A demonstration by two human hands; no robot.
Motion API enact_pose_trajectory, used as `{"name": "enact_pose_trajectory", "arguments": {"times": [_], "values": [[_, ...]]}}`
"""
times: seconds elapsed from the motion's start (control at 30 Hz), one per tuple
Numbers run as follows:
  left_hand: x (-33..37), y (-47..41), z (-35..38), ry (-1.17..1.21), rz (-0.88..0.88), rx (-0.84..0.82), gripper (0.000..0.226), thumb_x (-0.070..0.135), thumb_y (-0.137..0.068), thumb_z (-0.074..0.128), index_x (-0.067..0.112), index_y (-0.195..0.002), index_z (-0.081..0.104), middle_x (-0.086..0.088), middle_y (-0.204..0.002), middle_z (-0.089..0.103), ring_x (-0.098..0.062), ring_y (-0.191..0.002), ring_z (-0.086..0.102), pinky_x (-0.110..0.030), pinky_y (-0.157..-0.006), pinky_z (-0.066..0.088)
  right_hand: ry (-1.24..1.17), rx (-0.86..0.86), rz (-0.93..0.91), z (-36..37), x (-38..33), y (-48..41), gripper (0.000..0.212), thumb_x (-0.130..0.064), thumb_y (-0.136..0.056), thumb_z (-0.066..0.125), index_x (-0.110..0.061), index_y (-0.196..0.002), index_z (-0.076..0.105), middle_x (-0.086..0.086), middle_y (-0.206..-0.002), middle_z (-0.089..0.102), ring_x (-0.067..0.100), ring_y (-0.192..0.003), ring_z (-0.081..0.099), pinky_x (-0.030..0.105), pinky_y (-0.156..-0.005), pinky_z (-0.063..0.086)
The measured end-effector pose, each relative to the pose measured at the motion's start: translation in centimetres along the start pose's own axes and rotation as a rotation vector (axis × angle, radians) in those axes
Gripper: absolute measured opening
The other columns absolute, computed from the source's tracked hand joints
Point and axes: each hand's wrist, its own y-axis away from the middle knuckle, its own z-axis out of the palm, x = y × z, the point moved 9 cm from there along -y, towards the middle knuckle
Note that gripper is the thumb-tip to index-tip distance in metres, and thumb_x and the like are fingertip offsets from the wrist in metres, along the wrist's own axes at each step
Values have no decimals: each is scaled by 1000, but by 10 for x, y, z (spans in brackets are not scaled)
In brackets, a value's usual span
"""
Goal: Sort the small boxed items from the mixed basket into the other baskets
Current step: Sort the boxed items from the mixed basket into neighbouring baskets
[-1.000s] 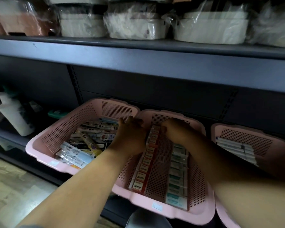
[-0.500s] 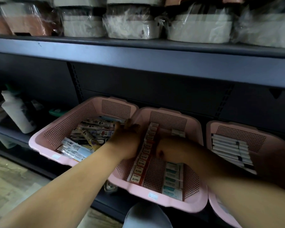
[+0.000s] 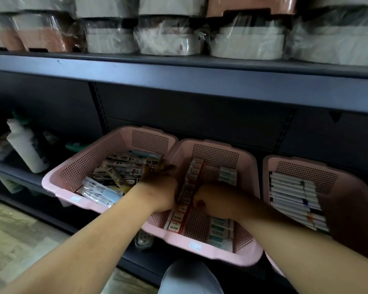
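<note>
We press the row of red-labelled boxes (image 3: 194, 172) in the middle basket (image 3: 221, 254) between our hands — left hand (image 3: 160, 187) flat against it, right hand (image 3: 210, 201) curled, its hold unclear. Left of the grip, the mixed basket (image 3: 89, 164) looks far from emptied — much sorting remains.

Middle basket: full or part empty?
Part empty: the middle basket has red-labelled boxes along its left side, green-labelled boxes along its right, bare mesh floor between.
</note>
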Motion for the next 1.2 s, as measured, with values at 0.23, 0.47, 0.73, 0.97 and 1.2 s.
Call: {"name": "enact_pose_trajectory", "arguments": {"times": [0.23,0.47,0.73,0.97,1.2], "values": [[1,2,1,-21,-2,-1,51,61,-91,65,34,-135,65,5,-174,10,-28,-160,-10,-68,-123,1,-19,-17,27,6,2,-5,25,-18,-94,55,-31,-107,72,-10,-112,70,16,-100,64,31,-92,51],[0,5,-10,50,35,97,28,57,-91,63,36,-107,73,5,-167,29,-27,-157,9,-63,-123,10,-50,14,70,-3,7,-4,22,-22,-94,56,-31,-105,73,-11,-109,70,14,-98,64,34,-93,52],[-51,18,-35,294,16,261,31,52,-92,65,39,-119,71,14,-127,66,-17,-117,62,-35,-101,50,-62,152,87,-49,1,-18,17,-31,-97,56,-32,-93,72,-14,-91,68,6,-78,63,29,-77,55],[-116,40,-27,221,-207,168,29,45,-100,56,40,-124,72,6,-132,68,-21,-115,64,-32,-97,52,-108,217,41,-78,-32,-57,17,-25,-97,53,-32,-90,67,-11,-85,63,8,-75,60,31,-67,54],[-149,54,-15,75,-266,-18,40,41,-108,47,33,-145,58,3,-150,56,-19,-132,54,-28,-110,40,-137,213,4,-78,-66,-109,15,-21,-95,60,-25,-105,69,-4,-108,66,14,-93,64,36,-82,57]]}}
